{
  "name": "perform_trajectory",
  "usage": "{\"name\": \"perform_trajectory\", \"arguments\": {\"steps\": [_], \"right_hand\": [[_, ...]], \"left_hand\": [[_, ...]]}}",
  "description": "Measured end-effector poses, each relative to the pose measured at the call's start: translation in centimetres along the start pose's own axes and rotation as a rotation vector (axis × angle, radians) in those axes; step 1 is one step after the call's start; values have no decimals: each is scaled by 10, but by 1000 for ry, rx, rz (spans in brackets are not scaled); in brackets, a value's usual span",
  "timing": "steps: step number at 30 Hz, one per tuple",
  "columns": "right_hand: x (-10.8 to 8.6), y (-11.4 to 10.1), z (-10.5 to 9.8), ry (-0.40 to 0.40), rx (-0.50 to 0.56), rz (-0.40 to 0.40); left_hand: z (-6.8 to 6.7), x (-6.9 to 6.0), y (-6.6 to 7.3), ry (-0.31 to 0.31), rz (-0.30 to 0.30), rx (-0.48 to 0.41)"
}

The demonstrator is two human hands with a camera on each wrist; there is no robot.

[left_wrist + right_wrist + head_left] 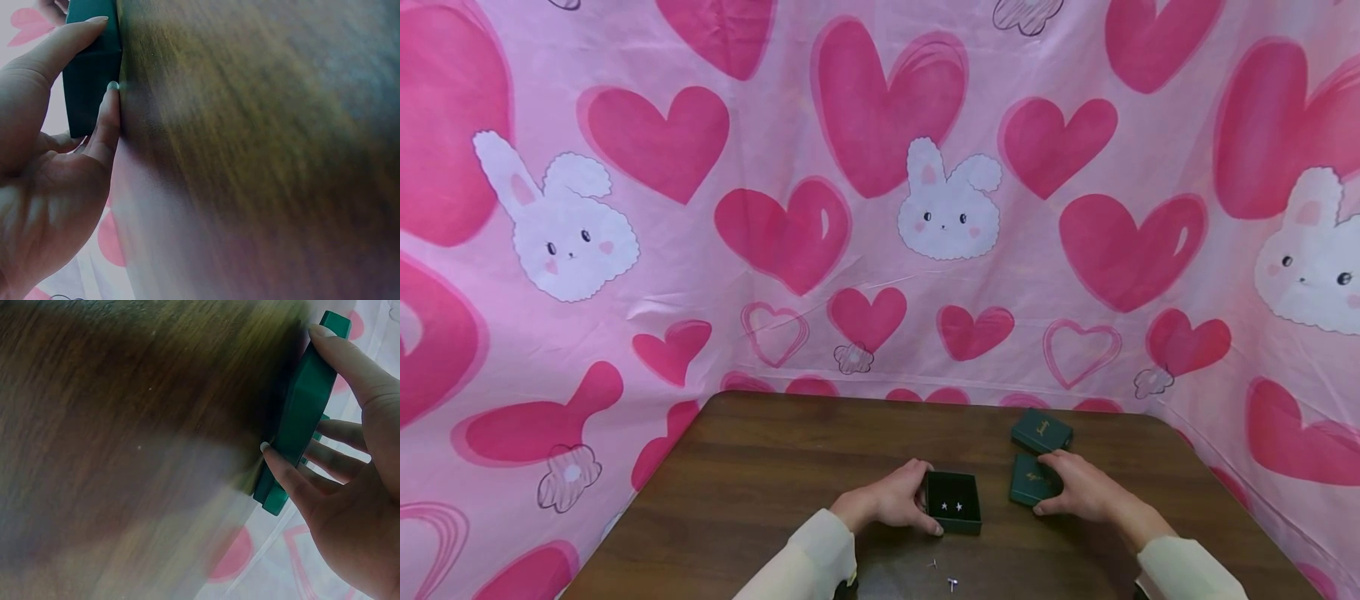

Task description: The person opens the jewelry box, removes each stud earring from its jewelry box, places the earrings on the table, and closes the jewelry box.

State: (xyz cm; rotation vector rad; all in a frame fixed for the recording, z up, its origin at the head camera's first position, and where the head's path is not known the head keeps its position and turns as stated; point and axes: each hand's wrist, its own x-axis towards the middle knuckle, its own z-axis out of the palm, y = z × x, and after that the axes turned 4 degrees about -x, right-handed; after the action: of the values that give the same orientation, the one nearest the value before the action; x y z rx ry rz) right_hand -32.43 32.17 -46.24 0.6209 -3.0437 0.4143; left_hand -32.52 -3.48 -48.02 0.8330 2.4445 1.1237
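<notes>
My left hand point(891, 497) holds the left side of an open dark green jewellery box point(961, 527), thumb at its near edge. Two small silver star-shaped earrings point(958, 507) sit on the black lining inside. In the left wrist view, the fingertips press the sides of the green box point(90, 94). My right hand point(1084, 487) grips a flat dark green lid point(1026, 482) with gold lettering, resting on or just above the table. The right wrist view has the thumb on one edge of the lid point(307, 400) and the fingers along the opposite one.
Behind the held lid lies another dark green lid or box point(1042, 432) with gold lettering. Two tiny silver pieces, one brighter point(952, 583) and one thin point(934, 563), lie near the table's front. Pink heart-patterned cloth point(865, 250) hangs around the brown wooden table point(775, 450).
</notes>
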Motion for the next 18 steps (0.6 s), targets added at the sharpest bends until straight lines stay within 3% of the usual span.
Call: {"name": "perform_trajectory", "arguments": {"steps": [18], "right_hand": [[0,9,2,-15,-4,26]], "left_hand": [[1,0,-1,-6,-1,-4]]}}
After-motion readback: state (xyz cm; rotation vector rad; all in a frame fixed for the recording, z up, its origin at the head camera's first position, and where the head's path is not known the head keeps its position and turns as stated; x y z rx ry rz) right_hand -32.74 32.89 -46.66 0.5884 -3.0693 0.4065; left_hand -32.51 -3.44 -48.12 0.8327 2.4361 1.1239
